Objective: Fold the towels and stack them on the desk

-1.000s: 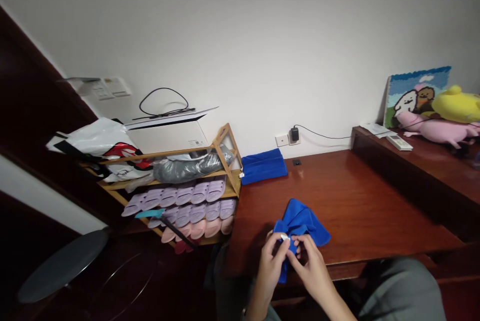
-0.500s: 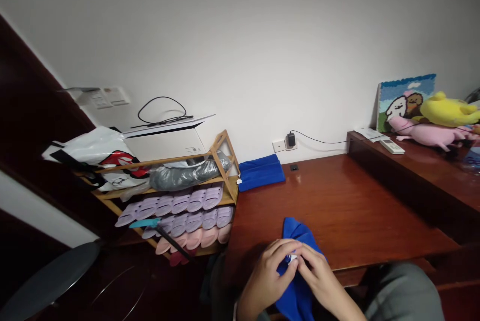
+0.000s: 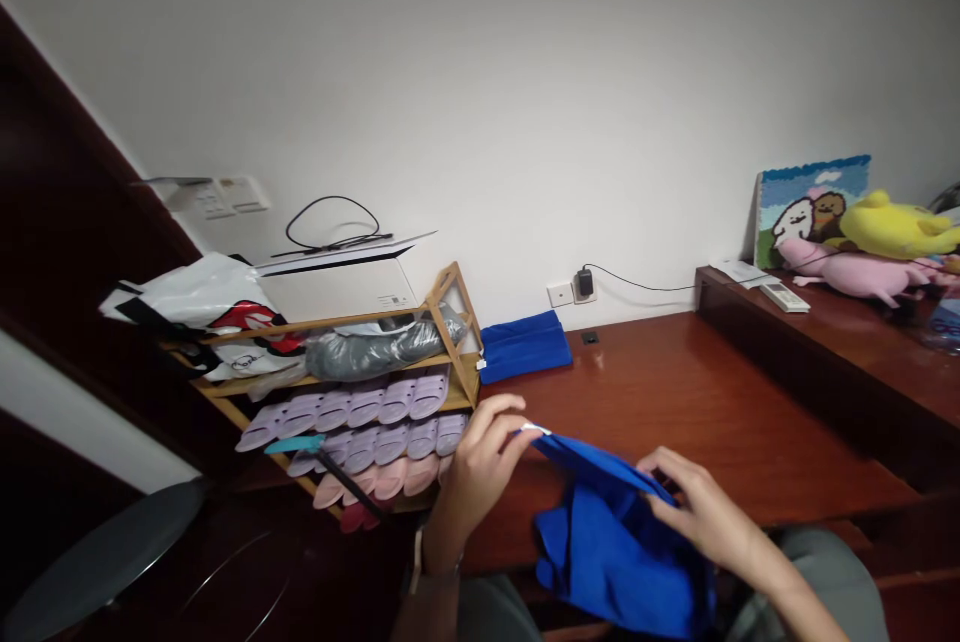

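Note:
A blue cloth (image 3: 622, 552) hangs between my two hands over the front edge of the wooden desk (image 3: 645, 382), its lower part in loose folds. My left hand (image 3: 487, 447) pinches its left corner beside a small white tag (image 3: 536, 429). Some way to the right, my right hand (image 3: 694, 502) grips the cloth's upper edge between thumb and fingers. A second blue cloth (image 3: 525, 347), folded flat, lies at the desk's back left corner.
To the left stands a wooden rack (image 3: 454, 322) with purple and pink slippers (image 3: 367, 402) and a white box (image 3: 337, 287) on top. On the raised shelf at right (image 3: 847, 332) are plush toys (image 3: 900, 225), a remote (image 3: 784, 297) and a picture (image 3: 814, 207). A charger (image 3: 585, 282) sits in the wall.
My hands were close together at the white tag; now they are apart, the left moved up and left, the right moved right. The cloth is stretched between them, its top edge raised.

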A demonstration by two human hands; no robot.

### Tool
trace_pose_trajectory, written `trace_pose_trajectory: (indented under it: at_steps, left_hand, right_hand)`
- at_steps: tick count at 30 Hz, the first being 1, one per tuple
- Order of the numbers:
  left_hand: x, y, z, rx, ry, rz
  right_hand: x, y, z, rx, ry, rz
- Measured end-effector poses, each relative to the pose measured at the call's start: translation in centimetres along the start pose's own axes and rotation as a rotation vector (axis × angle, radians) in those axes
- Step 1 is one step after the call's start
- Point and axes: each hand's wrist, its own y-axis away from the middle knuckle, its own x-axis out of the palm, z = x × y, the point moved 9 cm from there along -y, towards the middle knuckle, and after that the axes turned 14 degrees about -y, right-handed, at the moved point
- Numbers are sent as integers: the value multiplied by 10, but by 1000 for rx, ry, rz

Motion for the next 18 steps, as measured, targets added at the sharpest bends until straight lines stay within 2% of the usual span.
trace_pose_trajectory:
  at_steps: [3,6,12,15,18]
  left_hand:
    - [-22,-16,19,-65,31,-42]
    - [-38,-26,38,-167,16,-61]
    - [-67,-42,68,-304,15,6]
    - [-78,-44,87,-370,17,124]
    - [-68,-32,103,-411,41,383]
  right_hand:
    - [-42,1,-7,-22,116,-62]
    - [-81,7,-22,-29,238,-179]
    - [-151,28,-64,25,456,-373]
    - [-187,47,-74,53,538,-480]
    - [-202,62,-80,66,624,-513]
